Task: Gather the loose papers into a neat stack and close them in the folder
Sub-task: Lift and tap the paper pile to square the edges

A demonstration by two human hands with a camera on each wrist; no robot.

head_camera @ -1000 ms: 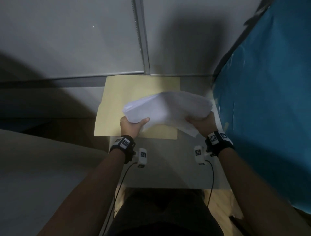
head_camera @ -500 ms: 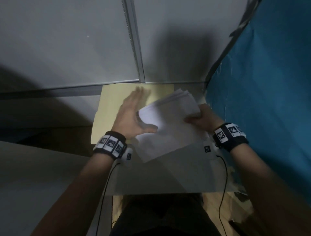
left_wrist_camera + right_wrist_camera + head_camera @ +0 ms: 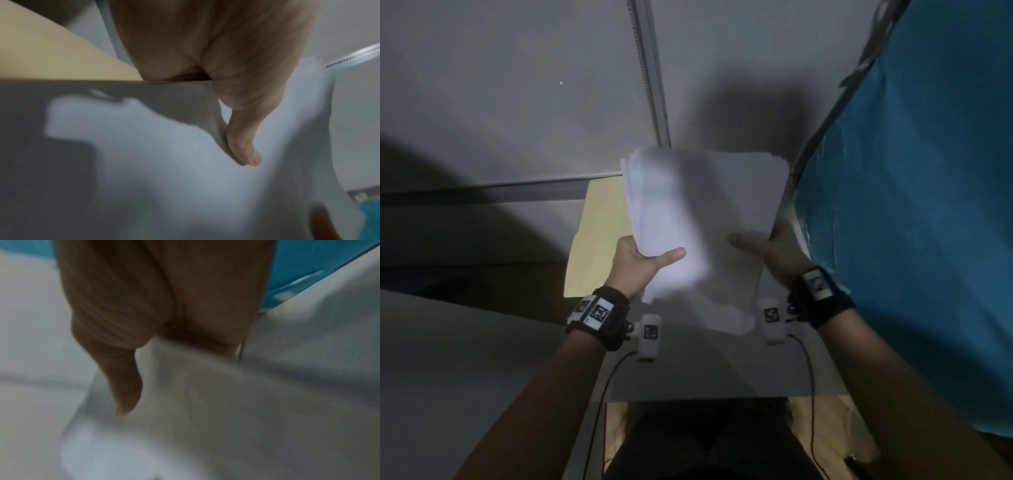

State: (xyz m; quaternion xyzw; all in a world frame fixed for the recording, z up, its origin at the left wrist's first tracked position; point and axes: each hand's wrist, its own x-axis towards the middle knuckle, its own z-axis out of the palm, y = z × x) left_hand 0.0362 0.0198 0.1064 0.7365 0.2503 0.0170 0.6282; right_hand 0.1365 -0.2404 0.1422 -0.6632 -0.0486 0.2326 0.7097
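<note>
A stack of white papers [image 3: 705, 219] is held up over the desk, its edges slightly fanned. My left hand [image 3: 643, 262] grips the stack's lower left side, thumb on top and fingers hidden beneath. My right hand [image 3: 767, 253] grips the lower right side the same way. The tan folder [image 3: 599, 240] lies open and flat on the desk behind the papers, mostly hidden by them. In the left wrist view my thumb [image 3: 244, 146] presses on the papers [image 3: 164, 170] with the folder [image 3: 51, 53] beyond. In the right wrist view my thumb [image 3: 123, 386] lies on the papers [image 3: 226, 402].
A grey partition wall [image 3: 517, 102] with a metal seam [image 3: 650, 75] rises behind the desk. A blue panel [image 3: 914, 205] closes in the right side. The white desk top [image 3: 705, 370] ends near my body. Cables [image 3: 811, 394] hang from both wrist cameras.
My left hand, spread flat over the folder and papers half a second ago, now grips the stack's left side. The papers have been squared up and lifted into a more upright, aligned stack.
</note>
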